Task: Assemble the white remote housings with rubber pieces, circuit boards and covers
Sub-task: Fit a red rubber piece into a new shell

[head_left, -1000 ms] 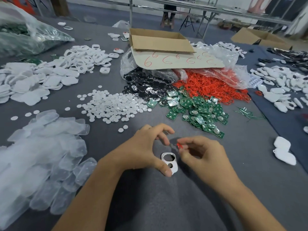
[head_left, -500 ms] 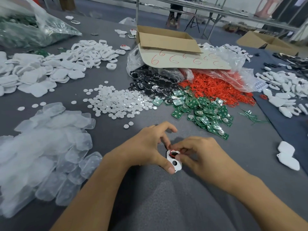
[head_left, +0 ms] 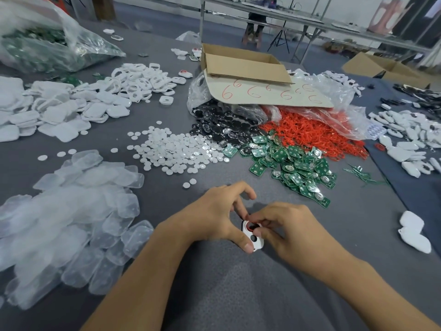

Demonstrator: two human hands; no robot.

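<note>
left hand [head_left: 214, 218] grips 1 white housing [head_left: 259, 244] | right hand [head_left: 293, 232] pinches 1 red ring [head_left: 249, 227]

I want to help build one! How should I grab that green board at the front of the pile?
Pinch the green board by its two side edges, coming from above. It looks to lie flat at the near tip of the pile, so those edges seem free.

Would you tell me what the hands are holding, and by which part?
One white housing: the left hand grips its left edge; the right hand presses a red rubber ring into its upper opening.
</note>
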